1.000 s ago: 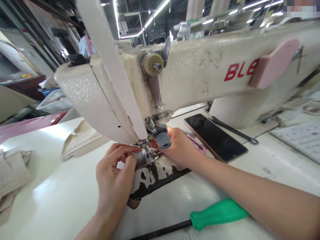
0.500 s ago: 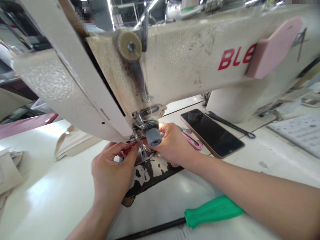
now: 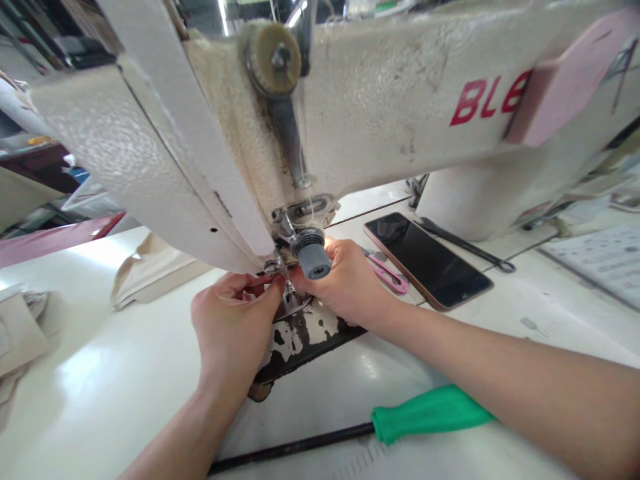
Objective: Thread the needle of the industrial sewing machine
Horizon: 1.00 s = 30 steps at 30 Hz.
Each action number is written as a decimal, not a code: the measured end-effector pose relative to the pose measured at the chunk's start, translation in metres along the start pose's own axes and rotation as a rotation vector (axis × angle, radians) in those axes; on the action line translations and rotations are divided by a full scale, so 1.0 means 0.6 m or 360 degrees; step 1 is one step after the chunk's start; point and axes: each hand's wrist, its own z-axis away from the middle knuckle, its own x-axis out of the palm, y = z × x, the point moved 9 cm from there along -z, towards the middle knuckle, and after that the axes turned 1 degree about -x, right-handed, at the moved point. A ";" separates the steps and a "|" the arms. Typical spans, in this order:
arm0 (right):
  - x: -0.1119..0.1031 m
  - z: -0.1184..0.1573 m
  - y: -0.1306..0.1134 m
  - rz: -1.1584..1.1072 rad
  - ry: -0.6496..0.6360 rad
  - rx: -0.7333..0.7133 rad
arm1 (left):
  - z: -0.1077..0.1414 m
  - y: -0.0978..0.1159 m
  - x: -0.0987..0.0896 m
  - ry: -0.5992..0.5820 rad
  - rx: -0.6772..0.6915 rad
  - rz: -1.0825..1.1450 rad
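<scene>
The sewing machine (image 3: 380, 100) fills the view, its cream arm stretching across the top, red lettering on its side. Under it lies the white table (image 3: 125, 380), glossy and bright. Down at the near edge, a screwdriver with a green handle (image 3: 430, 415) lies flat, nobody touching it. Back by the machine's column rests a dark phone (image 3: 427, 260), face up, and just beside it a pair of pink snips (image 3: 390, 277). A folded piece of beige cloth (image 3: 150, 267) sits well off to the left.

Now the hands. The left hand (image 3: 233, 327) is up at the needle area, thumb and forefinger pressed together in a pinch right by the presser foot (image 3: 283, 277); whether thread sits between them is too fine to tell. The right hand (image 3: 350, 283) comes in from behind the foot, fingers curled, tips hidden behind the grey knob (image 3: 313, 257), so what they hold cannot be told.

No cloth lies under the foot, and the worn plate (image 3: 300, 337) below is bare. By the look of it, this is setup work at the needle, unfinished, with sewing yet to begin.
</scene>
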 end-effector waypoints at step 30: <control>-0.054 -0.030 -0.029 0.1002 -0.0273 -0.0022 | 0.002 0.017 -0.013 0.0069 0.0121 -0.0180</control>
